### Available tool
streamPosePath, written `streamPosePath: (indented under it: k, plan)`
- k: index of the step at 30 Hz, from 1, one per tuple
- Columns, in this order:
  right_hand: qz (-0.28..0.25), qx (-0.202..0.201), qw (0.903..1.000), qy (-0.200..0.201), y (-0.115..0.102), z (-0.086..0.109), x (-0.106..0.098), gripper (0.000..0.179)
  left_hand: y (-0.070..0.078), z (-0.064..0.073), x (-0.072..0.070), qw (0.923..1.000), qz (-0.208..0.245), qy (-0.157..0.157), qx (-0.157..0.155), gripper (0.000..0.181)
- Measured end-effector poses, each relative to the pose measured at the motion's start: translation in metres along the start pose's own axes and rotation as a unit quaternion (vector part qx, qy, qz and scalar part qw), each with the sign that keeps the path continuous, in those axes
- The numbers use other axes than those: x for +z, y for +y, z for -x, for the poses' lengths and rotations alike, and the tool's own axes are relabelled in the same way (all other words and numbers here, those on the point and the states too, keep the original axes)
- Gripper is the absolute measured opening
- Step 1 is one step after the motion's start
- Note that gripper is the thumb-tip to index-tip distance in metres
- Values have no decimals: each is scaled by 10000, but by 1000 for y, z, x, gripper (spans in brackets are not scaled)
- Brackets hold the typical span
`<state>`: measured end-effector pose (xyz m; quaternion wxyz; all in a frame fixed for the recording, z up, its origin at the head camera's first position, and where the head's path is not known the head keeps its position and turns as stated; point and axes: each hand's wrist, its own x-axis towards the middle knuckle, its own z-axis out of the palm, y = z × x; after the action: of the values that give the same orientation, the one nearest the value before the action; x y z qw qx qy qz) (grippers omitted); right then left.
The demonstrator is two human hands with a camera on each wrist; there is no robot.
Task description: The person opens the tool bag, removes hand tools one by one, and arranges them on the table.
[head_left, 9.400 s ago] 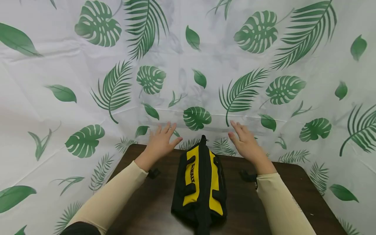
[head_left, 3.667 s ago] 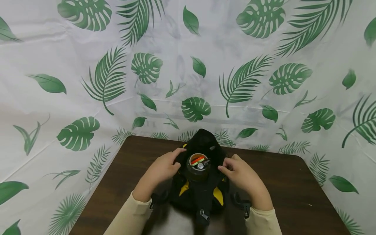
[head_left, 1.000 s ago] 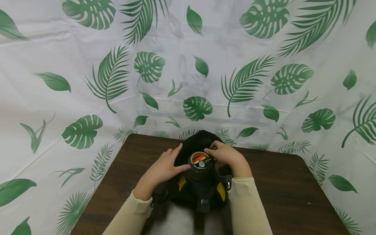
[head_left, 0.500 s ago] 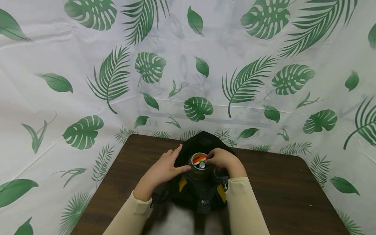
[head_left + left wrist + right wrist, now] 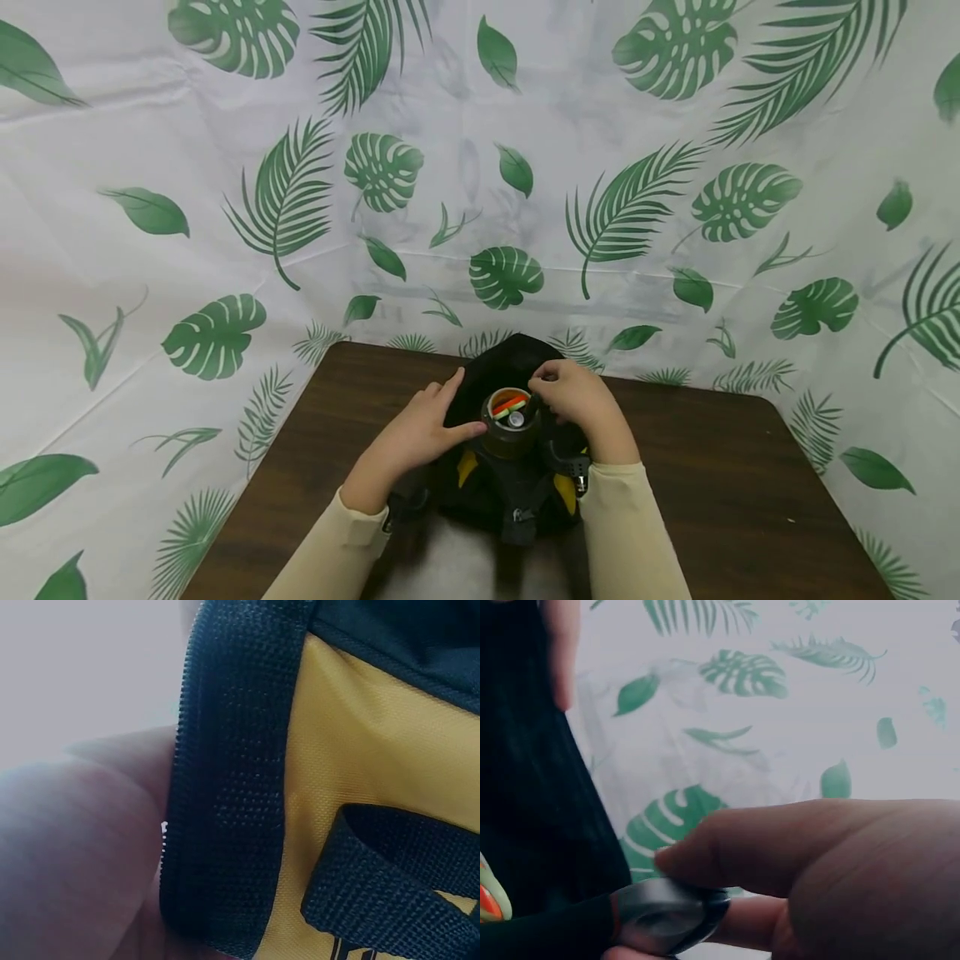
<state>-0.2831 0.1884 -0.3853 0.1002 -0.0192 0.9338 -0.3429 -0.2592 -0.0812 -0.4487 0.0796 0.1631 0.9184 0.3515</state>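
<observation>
Inside the bag [image 5: 517, 354] sits a round container [image 5: 509, 446]. At the bag's left edge rests the spread left hand [image 5: 417, 427], perhaps steadying it; above it, the right hand [image 5: 581, 400] pinches a dark rod [image 5: 637, 916] by its silvery end.

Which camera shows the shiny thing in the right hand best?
The right wrist view: the shiny thing looks big and silver there, pinched by the right hand. The head view shows only a small dark bit of it, and the left wrist view doesn't show it.
</observation>
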Motion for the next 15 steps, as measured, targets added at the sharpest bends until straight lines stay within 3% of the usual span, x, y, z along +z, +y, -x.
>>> streamPosePath:
  k: [6, 15]
  plan:
    - [15, -171, 9987, 489, -4, 19, -9, 39, 0, 2, 2, 10000, 35, 22, -5, 104]
    - [-415, -148, 9910, 1262, 0, 56, -26, 35, 0, 4, 2, 10000, 57, 1, -70, 103]
